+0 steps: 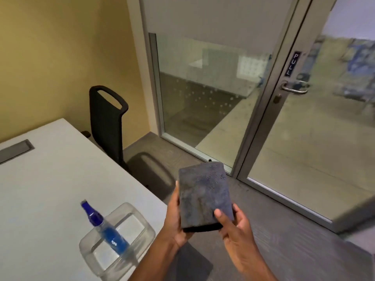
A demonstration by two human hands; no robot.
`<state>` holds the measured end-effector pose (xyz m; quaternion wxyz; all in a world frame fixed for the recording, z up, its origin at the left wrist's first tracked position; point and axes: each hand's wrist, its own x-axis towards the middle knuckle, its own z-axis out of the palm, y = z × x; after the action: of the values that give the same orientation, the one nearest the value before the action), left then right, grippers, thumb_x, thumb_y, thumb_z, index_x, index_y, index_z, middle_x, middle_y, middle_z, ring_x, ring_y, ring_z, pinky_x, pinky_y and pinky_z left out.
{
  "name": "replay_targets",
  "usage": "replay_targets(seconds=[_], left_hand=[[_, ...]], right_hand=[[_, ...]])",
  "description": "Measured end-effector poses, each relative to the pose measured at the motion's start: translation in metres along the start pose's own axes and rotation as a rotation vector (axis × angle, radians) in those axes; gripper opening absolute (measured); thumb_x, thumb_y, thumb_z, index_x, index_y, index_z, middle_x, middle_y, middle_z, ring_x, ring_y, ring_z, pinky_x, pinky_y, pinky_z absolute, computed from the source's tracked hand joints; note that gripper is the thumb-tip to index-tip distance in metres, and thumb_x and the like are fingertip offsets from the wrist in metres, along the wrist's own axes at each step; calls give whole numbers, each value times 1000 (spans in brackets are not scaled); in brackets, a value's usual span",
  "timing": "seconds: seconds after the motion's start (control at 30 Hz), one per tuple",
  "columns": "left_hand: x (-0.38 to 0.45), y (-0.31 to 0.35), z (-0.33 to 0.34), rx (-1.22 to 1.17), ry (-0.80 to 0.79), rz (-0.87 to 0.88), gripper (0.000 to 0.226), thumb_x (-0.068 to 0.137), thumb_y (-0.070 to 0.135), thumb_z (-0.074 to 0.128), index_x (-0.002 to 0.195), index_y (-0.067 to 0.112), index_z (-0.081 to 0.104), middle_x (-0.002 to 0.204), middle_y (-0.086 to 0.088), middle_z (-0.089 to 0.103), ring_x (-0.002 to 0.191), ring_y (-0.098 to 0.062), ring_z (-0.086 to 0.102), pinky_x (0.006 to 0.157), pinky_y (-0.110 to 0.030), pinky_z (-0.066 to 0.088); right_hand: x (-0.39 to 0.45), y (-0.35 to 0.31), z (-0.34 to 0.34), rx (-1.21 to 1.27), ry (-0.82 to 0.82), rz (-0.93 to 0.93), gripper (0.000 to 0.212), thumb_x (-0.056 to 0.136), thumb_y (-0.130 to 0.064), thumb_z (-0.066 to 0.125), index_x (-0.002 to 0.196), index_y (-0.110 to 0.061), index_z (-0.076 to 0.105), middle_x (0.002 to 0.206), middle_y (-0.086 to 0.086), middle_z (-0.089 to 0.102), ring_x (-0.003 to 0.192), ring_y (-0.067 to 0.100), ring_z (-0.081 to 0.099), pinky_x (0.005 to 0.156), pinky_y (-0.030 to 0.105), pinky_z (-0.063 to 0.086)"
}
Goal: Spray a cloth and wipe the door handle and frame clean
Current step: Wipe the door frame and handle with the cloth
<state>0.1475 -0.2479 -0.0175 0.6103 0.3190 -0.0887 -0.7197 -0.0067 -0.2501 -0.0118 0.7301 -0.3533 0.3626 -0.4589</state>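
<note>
A folded dark grey-blue cloth (205,195) is held flat in front of me, above the carpet just off the table's corner. My left hand (174,222) grips its left edge and underside. My right hand (236,224) holds its lower right corner, thumb on top. A spray bottle (107,230) with blue liquid and a blue nozzle lies slanted across a clear plastic tray (142,218) on the white table. The silver lever door handle (294,89) sits on the grey metal door frame (269,110) at the upper right, below a "PULL" label.
The white table (50,189) fills the lower left, with a grey cable hatch (16,149). A black office chair (107,120) stands against the yellow wall. A fixed glass panel (203,94) is left of the glass door. Grey carpet (284,230) lies between me and the door.
</note>
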Motion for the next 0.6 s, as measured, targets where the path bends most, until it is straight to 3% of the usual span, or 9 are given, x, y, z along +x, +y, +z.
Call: replay_targets(seconds=[0.03, 0.17, 0.27, 0.33, 0.5, 0.6], left_hand=[[13, -6, 9, -70, -80, -30, 64, 92, 61, 54, 116, 6, 75, 117, -16, 74, 106, -31, 73, 81, -42, 61], [47, -26, 57, -114, -151, -157, 73, 93, 58, 56, 132, -3, 61, 136, -28, 60, 121, -39, 63, 96, -51, 55], [78, -45, 85, -74, -159, -177, 75, 96, 60, 51, 145, 3, 49, 147, -27, 50, 134, -41, 52, 108, -56, 45], [93, -56, 102, -49, -172, -210, 71, 95, 57, 55, 143, 4, 52, 148, -26, 49, 138, -41, 47, 117, -60, 32], [132, -72, 137, 9, -249, -283, 65, 87, 41, 71, 137, 0, 58, 145, -26, 52, 135, -37, 52, 116, -59, 34], [164, -77, 150, 1, -262, -323, 63, 94, 35, 62, 144, 0, 48, 143, -24, 55, 133, -34, 55, 113, -55, 40]], right_hand=[[6, -9, -12, 36, 45, -19, 53, 69, -4, 82, 117, -2, 60, 108, 14, 75, 97, 24, 73, 70, 26, 60], [20, -44, -62, 165, 89, -40, 46, 71, -7, 73, 113, 5, 62, 103, 18, 74, 89, 23, 74, 67, 27, 60], [27, -70, -94, 204, 137, -42, 36, 72, -12, 81, 107, -5, 71, 106, 17, 74, 90, 22, 73, 66, 27, 60], [34, -84, -110, 226, 181, -44, 39, 69, -17, 84, 106, -10, 73, 110, 17, 73, 94, 22, 73, 68, 27, 59], [52, -108, -143, 348, 224, -72, 59, 65, -21, 89, 118, -6, 67, 116, 19, 71, 101, 25, 71, 74, 30, 59], [68, -119, -156, 454, 212, -87, 58, 70, -20, 86, 122, -8, 66, 123, 19, 68, 110, 27, 68, 81, 34, 58]])
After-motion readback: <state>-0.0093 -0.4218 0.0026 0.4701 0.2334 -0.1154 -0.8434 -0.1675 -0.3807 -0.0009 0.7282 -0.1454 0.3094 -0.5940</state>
